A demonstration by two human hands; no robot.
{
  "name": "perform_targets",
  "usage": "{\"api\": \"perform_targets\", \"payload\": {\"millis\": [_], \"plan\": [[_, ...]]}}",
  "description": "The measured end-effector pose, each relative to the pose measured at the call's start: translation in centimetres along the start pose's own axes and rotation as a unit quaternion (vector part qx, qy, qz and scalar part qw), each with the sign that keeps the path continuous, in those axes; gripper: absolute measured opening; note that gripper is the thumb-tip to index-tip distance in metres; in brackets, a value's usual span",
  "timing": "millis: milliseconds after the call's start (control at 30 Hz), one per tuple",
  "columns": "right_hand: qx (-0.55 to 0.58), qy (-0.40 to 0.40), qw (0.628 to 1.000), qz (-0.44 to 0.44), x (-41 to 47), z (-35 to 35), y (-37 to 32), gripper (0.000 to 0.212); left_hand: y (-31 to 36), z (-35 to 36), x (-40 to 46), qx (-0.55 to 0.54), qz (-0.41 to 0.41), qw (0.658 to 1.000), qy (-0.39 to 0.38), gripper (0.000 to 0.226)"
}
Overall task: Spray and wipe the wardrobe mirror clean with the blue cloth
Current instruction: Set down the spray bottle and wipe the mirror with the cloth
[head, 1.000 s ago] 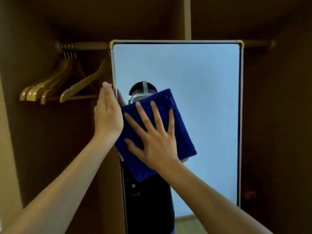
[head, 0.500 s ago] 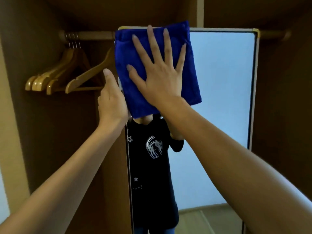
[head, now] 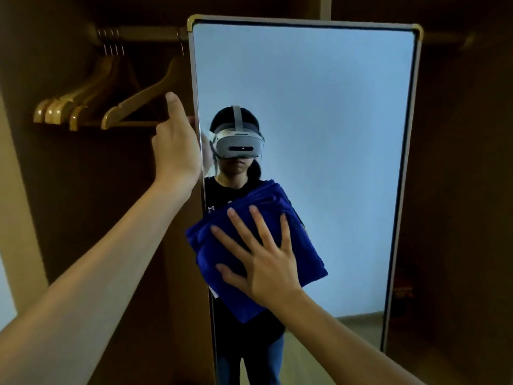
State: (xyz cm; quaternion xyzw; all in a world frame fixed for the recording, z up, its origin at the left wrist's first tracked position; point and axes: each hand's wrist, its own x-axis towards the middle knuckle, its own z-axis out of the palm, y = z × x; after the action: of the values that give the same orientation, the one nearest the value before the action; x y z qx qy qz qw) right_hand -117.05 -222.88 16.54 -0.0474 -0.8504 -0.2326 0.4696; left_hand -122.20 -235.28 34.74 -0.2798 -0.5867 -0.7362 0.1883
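Note:
A tall wardrobe mirror [head: 333, 134] with a thin metal frame stands upright in front of me. My right hand [head: 266, 262] lies flat with spread fingers on a folded blue cloth [head: 302, 245] and presses it against the lower left part of the glass. My left hand [head: 177, 145] grips the mirror's left edge at about mid-height, thumb pointing up, fingers wrapped behind the frame. No spray bottle is in view. The glass reflects a person wearing a headset.
Several wooden hangers [head: 91, 104] hang on a rail [head: 144, 34] in the dark wardrobe to the left of the mirror. Brown wardrobe walls [head: 466, 190] close in on both sides. A strip of floor shows in the reflection at the bottom.
My right hand swept the blue cloth up to the mirror's top left corner, then down to the lower left part. My left hand kept its hold on the left edge.

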Motion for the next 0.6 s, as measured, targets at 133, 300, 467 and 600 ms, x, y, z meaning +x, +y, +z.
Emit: {"api": "perform_targets", "payload": {"millis": [133,300,467,600], "plan": [[0.016,0.033,0.998,0.046,3.3,-1.8,1.2,0.067,-0.7,-0.4,-0.5,0.036,0.008,0.999,0.001,0.062],[0.038,0.057,0.992,0.109,8.5,-4.2,1.7,0.066,-0.9,-0.5,-1.2,0.064,0.015,0.998,0.003,0.054],[0.023,0.013,0.999,0.034,3.0,-1.2,-0.6,0.067,-1.9,-0.5,-1.1,0.132,0.068,0.989,-0.004,0.06],[-0.004,-0.008,1.0,-0.008,-3.2,1.7,-1.3,0.066,-3.0,0.0,-1.7,0.271,0.135,0.953,-0.002,0.052]]}}
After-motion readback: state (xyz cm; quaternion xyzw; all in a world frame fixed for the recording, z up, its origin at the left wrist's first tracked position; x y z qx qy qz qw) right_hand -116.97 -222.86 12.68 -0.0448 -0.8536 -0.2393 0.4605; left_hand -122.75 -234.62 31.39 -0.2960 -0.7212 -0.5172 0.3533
